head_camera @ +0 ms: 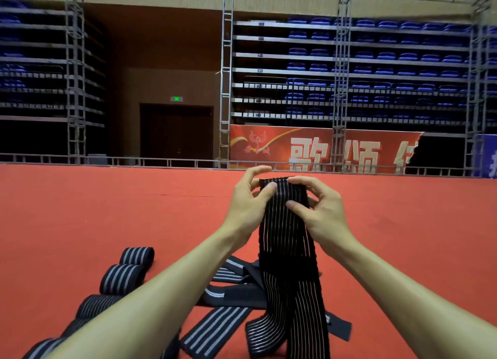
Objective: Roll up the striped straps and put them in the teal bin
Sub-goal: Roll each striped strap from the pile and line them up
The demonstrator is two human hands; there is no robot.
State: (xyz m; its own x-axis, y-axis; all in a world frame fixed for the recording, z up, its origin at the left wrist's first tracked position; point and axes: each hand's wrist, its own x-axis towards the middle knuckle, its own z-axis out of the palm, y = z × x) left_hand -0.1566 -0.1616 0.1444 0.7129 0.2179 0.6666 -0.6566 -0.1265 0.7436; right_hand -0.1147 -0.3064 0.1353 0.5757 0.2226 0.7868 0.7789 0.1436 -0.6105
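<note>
Held high — left hand and right hand both pinch the top end of the striped strap, tail trailing onto the red floor among loose straps — rolling looks barely begun, so a tight first turn comes next, teal bin unseen

A red carpet covers the floor. Far off are blue seats, a red banner and a dark door.

Both hands, left hand and right hand, around striped strap top.
</note>
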